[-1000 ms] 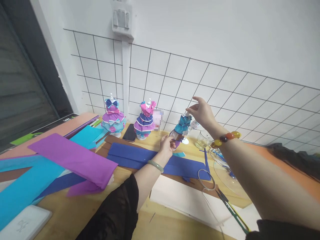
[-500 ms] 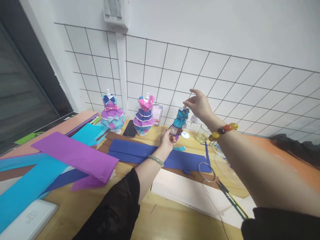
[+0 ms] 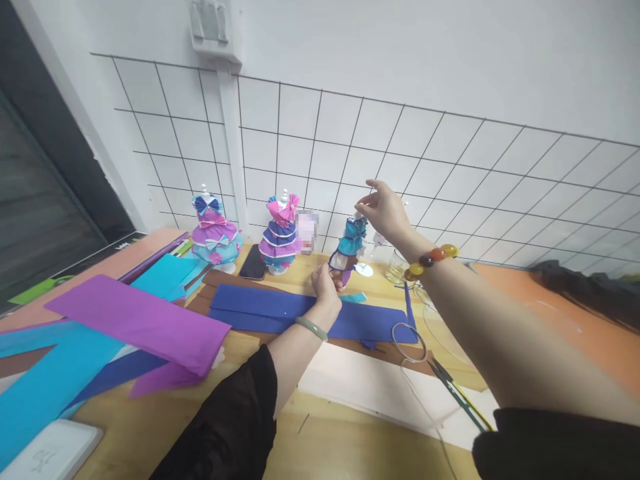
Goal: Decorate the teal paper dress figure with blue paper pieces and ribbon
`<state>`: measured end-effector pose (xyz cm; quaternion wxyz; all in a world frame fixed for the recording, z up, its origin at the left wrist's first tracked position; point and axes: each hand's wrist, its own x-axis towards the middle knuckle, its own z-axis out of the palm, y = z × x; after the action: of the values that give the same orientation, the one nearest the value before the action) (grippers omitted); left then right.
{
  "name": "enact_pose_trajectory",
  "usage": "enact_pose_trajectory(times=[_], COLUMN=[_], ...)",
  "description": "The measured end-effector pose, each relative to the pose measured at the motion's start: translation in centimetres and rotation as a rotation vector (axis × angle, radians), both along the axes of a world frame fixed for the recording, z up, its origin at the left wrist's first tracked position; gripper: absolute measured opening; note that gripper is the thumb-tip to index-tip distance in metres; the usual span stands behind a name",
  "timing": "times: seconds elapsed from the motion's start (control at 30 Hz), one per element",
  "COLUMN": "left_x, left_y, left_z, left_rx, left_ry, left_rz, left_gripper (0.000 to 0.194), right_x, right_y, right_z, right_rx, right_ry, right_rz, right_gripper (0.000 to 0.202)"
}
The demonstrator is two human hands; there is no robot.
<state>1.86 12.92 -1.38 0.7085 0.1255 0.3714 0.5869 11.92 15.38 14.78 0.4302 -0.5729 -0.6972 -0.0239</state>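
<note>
A small dress form [image 3: 353, 232] in a teal ruffled top, with a white, brown and purple skirt below, stands slightly tilted near the back of the table. At its top, my right hand [image 3: 384, 210] pinches the white knob between thumb and finger, the other fingers raised. My left hand [image 3: 326, 285] is closed at the lower edge of the skirt; its fingertips are partly hidden behind the cloth. Farther left stand a dress form in a pink and navy tiered dress [image 3: 281, 237] and another in a purple and light-blue dress [image 3: 215, 233].
Blue folded paper [image 3: 260, 310] and a white sheet [image 3: 360, 387] lie before the forms. Purple paper [image 3: 145, 320] and cyan strips [image 3: 75, 360] are piled left. Scissors [image 3: 460, 395], a cord loop [image 3: 409, 343], a phone [image 3: 253, 263] and a glass [image 3: 396, 268] lie or stand about.
The whole view has shifted slightly, so things appear a little farther left. My left hand sits a bit lower at the skirt, and more of its brown part shows. The right hand keeps its pinch.
</note>
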Motion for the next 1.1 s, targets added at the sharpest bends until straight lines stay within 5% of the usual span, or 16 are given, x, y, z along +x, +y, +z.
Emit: enact_pose_trajectory(times=[0.37,0.5,0.67,0.8,0.9,1.1], left_x=[-0.3,0.0,0.9,1.6,2.2,3.6], left_y=[-0.2,-1.3,-3.3,-5.5,-6.9,-8.4], left_z=[0.7,1.9,3.1,3.6,3.6,1.8], left_rx=[0.112,0.212,0.44,0.636,0.782,1.004], left_ry=[0.107,0.089,0.072,0.149,0.291,0.715], left_rz=[0.165,0.187,0.16,0.001,-0.269,-0.712], left_gripper=[0.025,0.027,0.033,0.034,0.029,0.022], right_x=[0.6,2.1,5.4,8.8,11.0,12.9], right_y=[-2.2,-6.7,-14.3,-20.0,-23.5,-26.5], right_z=[0.6,0.1,-3.5,-7.3,-9.7,-12.9], right_rx=[0.002,0.044,-0.067,-0.224,-0.313,-0.416], right_ry=[0.11,0.287,0.548,0.694,0.72,0.755], right_rz=[-0.016,-0.009,-0.008,-0.109,-0.133,-0.143], right_gripper=[0.058,0.054,0.05,0.049,0.049,0.053])
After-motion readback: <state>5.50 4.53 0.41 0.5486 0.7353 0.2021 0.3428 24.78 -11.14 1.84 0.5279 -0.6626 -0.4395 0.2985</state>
